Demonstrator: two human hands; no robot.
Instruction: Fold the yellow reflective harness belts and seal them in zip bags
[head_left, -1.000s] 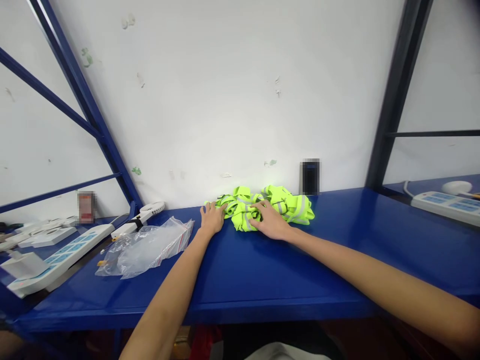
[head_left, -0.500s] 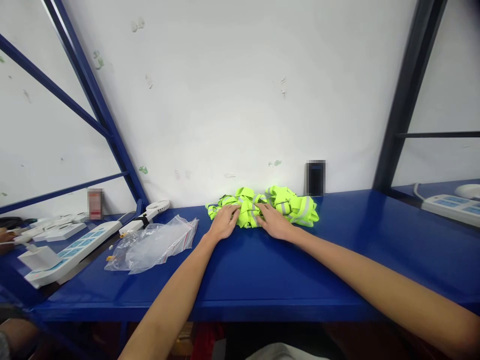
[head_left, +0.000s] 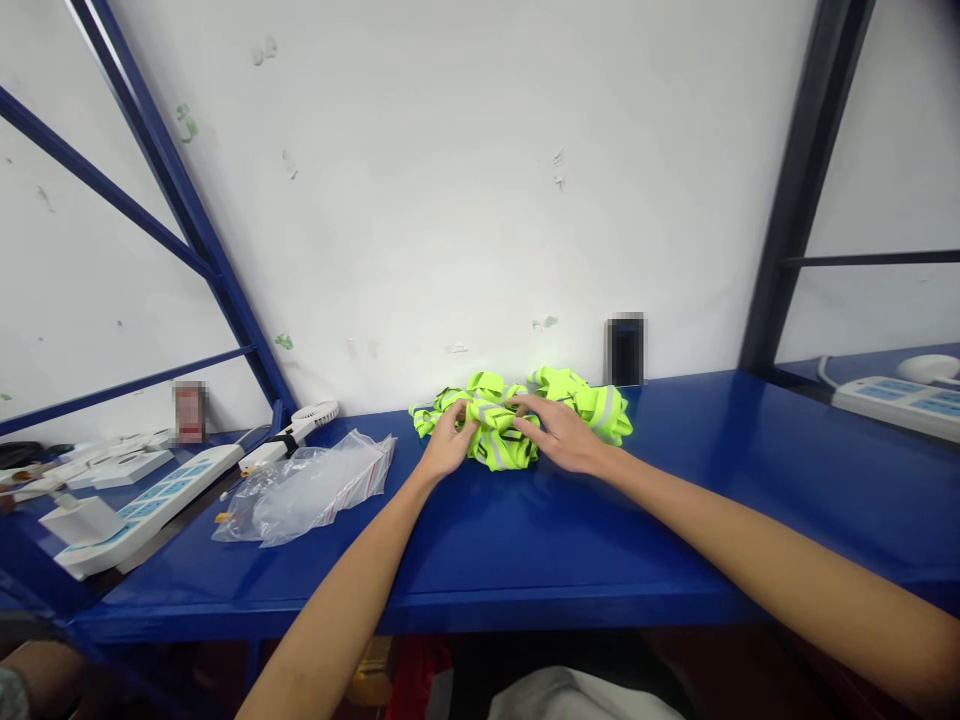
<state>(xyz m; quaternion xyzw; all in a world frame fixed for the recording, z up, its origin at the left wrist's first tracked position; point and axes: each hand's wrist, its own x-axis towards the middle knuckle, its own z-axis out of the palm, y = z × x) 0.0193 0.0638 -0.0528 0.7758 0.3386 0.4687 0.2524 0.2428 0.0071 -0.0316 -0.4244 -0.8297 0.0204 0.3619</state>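
A crumpled heap of neon yellow-green reflective vests (head_left: 606,412) with grey stripes lies on the blue table against the wall. At the heap's front, my left hand (head_left: 448,442) has its thumb and fingers closed on the left side of a bunched vest (head_left: 501,448). My right hand (head_left: 561,432) grips the same bunch from the right, thumb below and fingers above. Part of the cloth hangs down between both hands toward the tabletop. The fingertips are partly hidden in the folds.
Clear zip bags (head_left: 315,490) lie left of my left forearm, near a white handheld fan (head_left: 300,430). A white power strip (head_left: 154,510) with a plugged-in charger is farther left. A dark blurred device (head_left: 625,350) leans on the wall. Another power strip (head_left: 900,400) is at right.
Both hands have gone from resting on the heap to gripping a bunch at its front. That bunch is drawn slightly toward me, and my right hand has shifted a little right.
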